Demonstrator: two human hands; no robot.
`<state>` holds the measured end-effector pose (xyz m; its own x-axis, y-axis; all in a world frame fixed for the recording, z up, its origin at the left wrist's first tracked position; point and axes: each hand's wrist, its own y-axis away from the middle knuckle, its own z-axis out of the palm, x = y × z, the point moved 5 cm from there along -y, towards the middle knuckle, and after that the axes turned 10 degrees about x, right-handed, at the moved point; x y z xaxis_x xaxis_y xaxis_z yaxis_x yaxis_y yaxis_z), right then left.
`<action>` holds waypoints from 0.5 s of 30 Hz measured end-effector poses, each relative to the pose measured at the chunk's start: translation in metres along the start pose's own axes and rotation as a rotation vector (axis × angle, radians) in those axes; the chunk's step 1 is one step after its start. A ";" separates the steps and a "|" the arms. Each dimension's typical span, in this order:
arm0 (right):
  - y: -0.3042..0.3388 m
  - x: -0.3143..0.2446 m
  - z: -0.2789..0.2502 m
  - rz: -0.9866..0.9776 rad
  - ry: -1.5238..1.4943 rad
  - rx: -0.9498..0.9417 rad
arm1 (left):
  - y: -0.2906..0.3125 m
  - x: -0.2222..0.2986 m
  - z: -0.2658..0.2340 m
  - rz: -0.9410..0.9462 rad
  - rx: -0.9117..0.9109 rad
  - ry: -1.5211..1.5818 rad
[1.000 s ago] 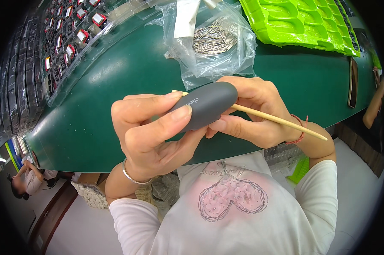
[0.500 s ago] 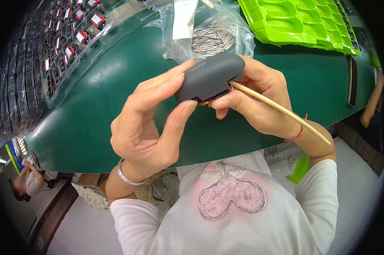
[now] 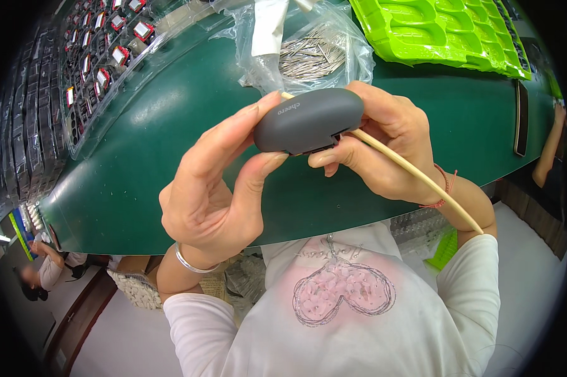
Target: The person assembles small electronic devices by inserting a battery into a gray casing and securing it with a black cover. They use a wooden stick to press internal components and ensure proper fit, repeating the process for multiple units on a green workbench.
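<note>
Case (image 3: 308, 120) clamped at both ends

Above the green table (image 3: 126, 182), the left hand (image 3: 217, 188) pinches its left end; the right hand (image 3: 401, 139) grips its right end, a wooden stick (image 3: 416, 173) slanting toward near right.

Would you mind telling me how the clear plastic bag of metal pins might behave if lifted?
The clear plastic bag is probably floppy, since its film looks crumpled. The heap of metal pins likely makes it heavy for its size, and they may slide about, as they lie jumbled.
</note>
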<state>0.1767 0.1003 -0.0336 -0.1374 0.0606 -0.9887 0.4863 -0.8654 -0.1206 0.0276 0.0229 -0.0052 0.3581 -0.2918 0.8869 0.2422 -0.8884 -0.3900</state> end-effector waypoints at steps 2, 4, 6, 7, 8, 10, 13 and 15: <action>0.000 -0.001 0.001 -0.027 0.000 0.020 | 0.001 0.000 0.001 0.061 0.024 0.020; 0.000 -0.003 0.000 -0.040 0.012 0.028 | 0.000 -0.002 0.002 0.098 0.034 0.041; -0.002 -0.007 -0.001 -0.083 0.065 0.018 | -0.002 -0.004 0.003 0.113 0.033 0.061; -0.003 -0.008 -0.002 -0.127 0.105 0.014 | -0.004 -0.005 0.004 0.065 -0.009 0.065; -0.005 -0.008 -0.003 -0.215 0.176 0.006 | -0.006 -0.006 0.003 0.017 -0.050 0.069; -0.006 -0.009 -0.003 -0.285 0.256 -0.019 | -0.007 -0.008 0.001 -0.040 -0.103 0.059; -0.005 -0.005 -0.003 -0.180 0.248 -0.046 | -0.005 -0.007 -0.003 -0.045 -0.105 0.034; -0.001 0.003 -0.002 -0.062 0.175 -0.024 | -0.006 -0.005 -0.005 -0.016 -0.064 0.038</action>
<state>0.1776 0.1019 -0.0362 -0.0167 0.2008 -0.9795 0.5026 -0.8452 -0.1818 0.0200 0.0279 -0.0066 0.3195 -0.2896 0.9022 0.1891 -0.9135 -0.3602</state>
